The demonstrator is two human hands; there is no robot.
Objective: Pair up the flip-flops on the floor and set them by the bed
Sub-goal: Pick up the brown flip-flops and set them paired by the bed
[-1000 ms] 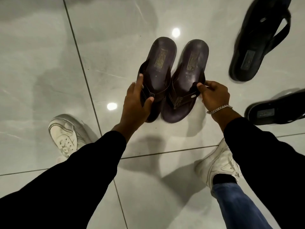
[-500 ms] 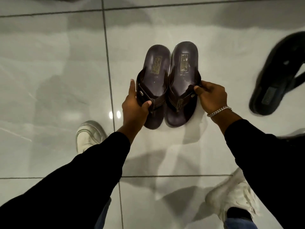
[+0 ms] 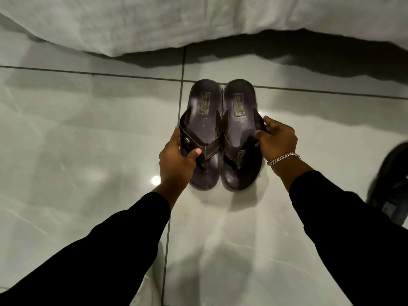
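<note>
Two dark brown flip-flops lie side by side, heels pointing toward the bed. My left hand grips the strap of the left flip-flop. My right hand pinches the outer strap of the right flip-flop. The pair's inner edges touch. A white bed sheet hangs along the top of the view, a short way beyond the heels. Whether the soles rest on the tile floor or hover just above it, I cannot tell.
A black flip-flop lies at the right edge, blurred and partly cut off. Glossy grey tiles with dark grout lines cover the floor. A dark gap shows under the sheet's hem.
The brown pair has travelled with both hands toward the bed, whose white sheet has come into view at the top. The black flip-flops have slid to the right edge; my white shoes left the view.
</note>
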